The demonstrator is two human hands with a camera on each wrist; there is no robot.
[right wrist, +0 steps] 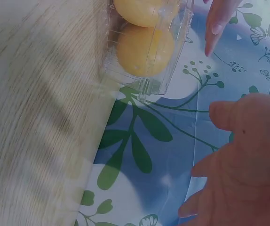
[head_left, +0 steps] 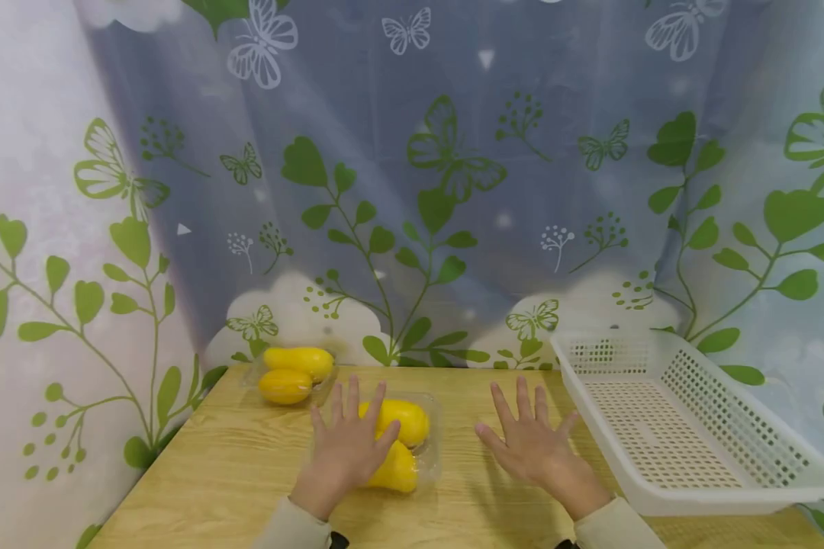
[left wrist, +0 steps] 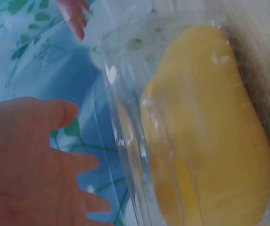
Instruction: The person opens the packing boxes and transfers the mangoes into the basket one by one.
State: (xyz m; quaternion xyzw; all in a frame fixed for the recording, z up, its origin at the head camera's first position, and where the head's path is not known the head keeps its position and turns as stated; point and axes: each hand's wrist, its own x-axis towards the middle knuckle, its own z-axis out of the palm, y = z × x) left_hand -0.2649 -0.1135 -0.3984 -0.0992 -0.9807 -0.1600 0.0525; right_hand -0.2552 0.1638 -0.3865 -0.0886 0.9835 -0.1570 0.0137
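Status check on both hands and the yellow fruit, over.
Left hand spread open, empty, partly hiding near box in head view. Right hand spread open, empty, left of white basket. Yellow fruit in near box and far box.

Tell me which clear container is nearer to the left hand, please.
The container nearer the white basket: in the head view, the left hand partly covers it, while the other container lies farther back.

1 left hand (head_left: pixel 349 450) and 1 right hand (head_left: pixel 532 446) appeared at lower centre. Visible yellow fruits (head_left: pixel 407 423) numbered 4: 2 in each of 2 clear containers (head_left: pixel 429 461), lower left and lower centre. 1 white basket (head_left: pixel 728 500) occupied the lower right; 1 wooden table (head_left: pixel 199 473), the bottom.
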